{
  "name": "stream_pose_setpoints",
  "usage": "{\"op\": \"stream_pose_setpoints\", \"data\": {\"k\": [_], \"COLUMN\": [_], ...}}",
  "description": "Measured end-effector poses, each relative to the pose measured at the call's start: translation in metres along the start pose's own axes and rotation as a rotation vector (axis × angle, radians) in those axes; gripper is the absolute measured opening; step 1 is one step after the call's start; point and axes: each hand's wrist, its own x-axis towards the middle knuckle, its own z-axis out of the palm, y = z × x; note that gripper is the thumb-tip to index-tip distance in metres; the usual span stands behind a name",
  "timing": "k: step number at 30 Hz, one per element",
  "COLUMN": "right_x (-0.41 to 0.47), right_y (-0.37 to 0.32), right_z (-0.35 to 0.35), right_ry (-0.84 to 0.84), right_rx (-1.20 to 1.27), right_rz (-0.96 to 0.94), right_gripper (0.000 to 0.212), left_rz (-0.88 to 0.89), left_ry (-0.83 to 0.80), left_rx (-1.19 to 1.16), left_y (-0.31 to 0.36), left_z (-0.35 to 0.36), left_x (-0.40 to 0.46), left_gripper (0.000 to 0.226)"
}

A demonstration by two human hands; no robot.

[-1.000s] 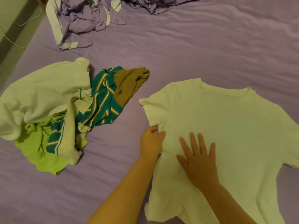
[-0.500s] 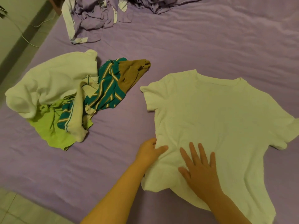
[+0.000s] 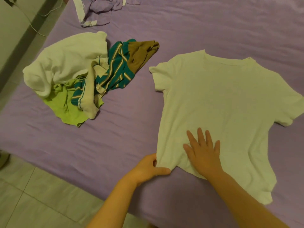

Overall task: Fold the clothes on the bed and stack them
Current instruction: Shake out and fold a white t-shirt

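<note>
White cloth is what both hands are on: a white T-shirt (image 3: 220, 102) lies flat on the purple bed (image 3: 213, 27), neck far from the person and bottom edge close. Its long way runs from near to far.

The left hand (image 3: 148, 168) pinches the bottom left corner of the shirt between thumb and curled fingers. The right hand (image 3: 203, 153) lies flat on the cloth just beside it, fingers straight and spread, pressing down. Most of the shirt lies up and to the right of the left hand's fingers. So I think the next move is to pull that corner straight, or lift the left side over to the right.

A pile of clothes (image 3: 79, 79) waits well apart on the left, not folded yet.
</note>
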Motion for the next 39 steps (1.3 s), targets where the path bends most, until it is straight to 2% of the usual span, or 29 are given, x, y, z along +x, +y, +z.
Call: {"op": "stream_pose_setpoints", "data": {"k": [2,3,5,7,9,12,14,16,18,20,22,24,26,28,31,34,35,39], "right_x": [-0.006,-0.01,-0.013,-0.016,-0.02,-0.033,-0.044,-0.059,-0.072,-0.081,-0.091,-0.101,-0.115,-0.128,-0.14,-0.141,-0.14,-0.133], "right_y": [-0.007,-0.007,-0.005,-0.006,-0.009,-0.007,0.003,0.009,0.015,0.02,0.026,0.038,0.053,0.069,0.093,0.109,0.11,0.109], "right_z": [0.001,0.003,0.009,0.012,0.013,0.011,0.017,0.024,0.03,0.038,0.039,0.04,0.041,0.038,0.032,0.025,0.021,0.011], "right_ry": [-0.068,-0.113,-0.081,-0.061,-0.034,-0.032,-0.036,-0.02,-0.059,-0.022,0.025,0.118,0.225,0.273,0.365,0.349,0.37,0.357], "right_rx": [-0.076,-0.062,-0.109,-0.102,-0.065,-0.056,-0.088,-0.145,-0.123,-0.106,-0.07,0.015,0.047,0.082,0.185,0.596,0.695,1.004], "right_rz": [0.009,0.042,0.05,0.059,0.069,0.083,0.095,0.09,0.105,0.12,0.11,0.133,0.198,0.278,0.39,0.444,0.45,0.558], "right_gripper": [0.066,0.064,0.071,0.077,0.072,0.059,0.058,0.064,0.07,0.071,0.074,0.074,0.071,0.062,0.044,0.059,0.064,0.076], "left_rz": [0.045,0.065,0.105,0.15,0.115,-0.08,-0.113,-0.057,-0.04,-0.008,0.232,0.579,0.746,0.72,0.588,0.463,0.432,0.405], "left_ry": [0.063,0.143,0.34,0.472,0.51,0.384,0.371,0.433,0.429,0.516,0.633,0.574,0.389,0.197,0.031,-0.033,-0.023,0.063], "left_rx": [-0.058,-0.107,-0.153,-0.189,-0.262,-0.332,-0.146,0.142,0.387,0.762,0.99,1.012,1.057,1.126,1.247,1.175,1.16,1.104], "left_y": [-0.008,-0.01,-0.013,-0.015,-0.017,-0.016,-0.024,-0.037,-0.047,-0.055,-0.059,-0.059,-0.057,-0.051,-0.04,-0.027,-0.025,-0.016], "left_z": [0.006,0.008,0.009,0.012,0.014,0.006,-0.004,-0.011,-0.009,-0.001,0.013,0.033,0.06,0.09,0.133,0.164,0.171,0.181], "left_x": [-0.009,-0.012,-0.016,-0.022,-0.03,-0.042,-0.042,-0.037,-0.032,-0.029,-0.025,-0.017,-0.007,0.001,0.008,0.012,0.013,0.018], "left_gripper": [0.02,0.013,0.003,0.01,0.012,0.019,0.022,0.023,0.025,0.039,0.051,0.034,0.028,0.036,0.05,0.084,0.089,0.088]}}
